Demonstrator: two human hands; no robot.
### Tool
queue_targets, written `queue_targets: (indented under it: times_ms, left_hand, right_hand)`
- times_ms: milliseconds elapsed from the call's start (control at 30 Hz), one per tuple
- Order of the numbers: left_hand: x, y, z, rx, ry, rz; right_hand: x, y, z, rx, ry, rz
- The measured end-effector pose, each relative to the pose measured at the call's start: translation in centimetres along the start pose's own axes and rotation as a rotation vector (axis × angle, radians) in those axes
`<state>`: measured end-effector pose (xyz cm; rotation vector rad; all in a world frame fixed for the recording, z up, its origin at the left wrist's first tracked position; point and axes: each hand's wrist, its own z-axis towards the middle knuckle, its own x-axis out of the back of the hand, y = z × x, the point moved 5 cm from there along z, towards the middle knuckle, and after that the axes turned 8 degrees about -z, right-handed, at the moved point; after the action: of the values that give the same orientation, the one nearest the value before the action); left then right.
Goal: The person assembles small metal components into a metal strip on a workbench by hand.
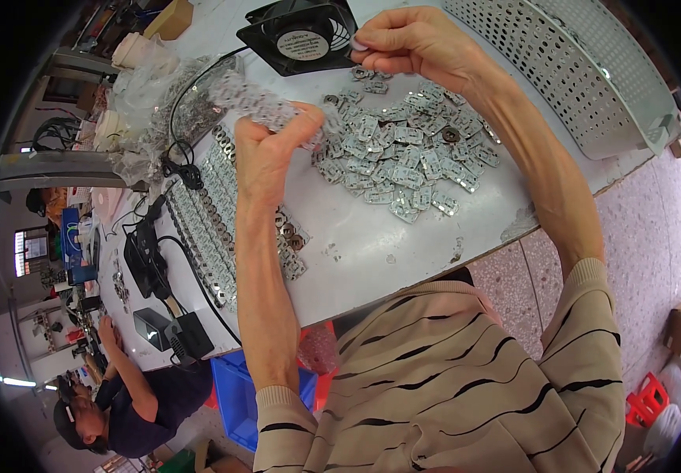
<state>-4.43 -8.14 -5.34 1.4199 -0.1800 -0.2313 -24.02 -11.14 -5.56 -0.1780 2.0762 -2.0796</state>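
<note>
My left hand [268, 150] is closed on a strip of small metal parts [250, 101], smeared by motion, that stretches between its fingers and thumb. Farther right, my right hand [423, 46] pinches a small pale, roundish piece [359, 45] beside the corner of a black fan [301, 38]. Below both hands, a loose pile of flat silvery metal parts [403, 154] covers part of the white table [348, 272]. A few darker round rings [451, 135] lie among them. Left of my left forearm, similar parts are lined up in long rows [206, 209].
A grey perforated plastic basket [585, 87] stands at the right. Clear bags of small parts [147, 110] sit at the far left. Black cables and an adapter [189, 337] lie along the left side. Below the edge is a blue bin [240, 402]; another person [151, 398] works there.
</note>
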Motion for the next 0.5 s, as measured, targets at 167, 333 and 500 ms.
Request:
queue_targets:
  times_ms: [167,333,500]
  left_hand:
    - [-1.2,0.8,-0.6,0.119,-0.166,0.226]
    - [0.2,-0.1,-0.2,0.099,0.021,-0.275]
    - [0.1,-0.6,0.2,0.134,0.015,-0.61]
  right_hand:
    - [-1.0,0.3,-0.2,0.01,0.065,-0.014]
    - [-1.8,0.1,-0.7,0.018,0.016,-0.055]
    - [-3.5,0.4,-1.4,0.003,-0.028,-0.033]
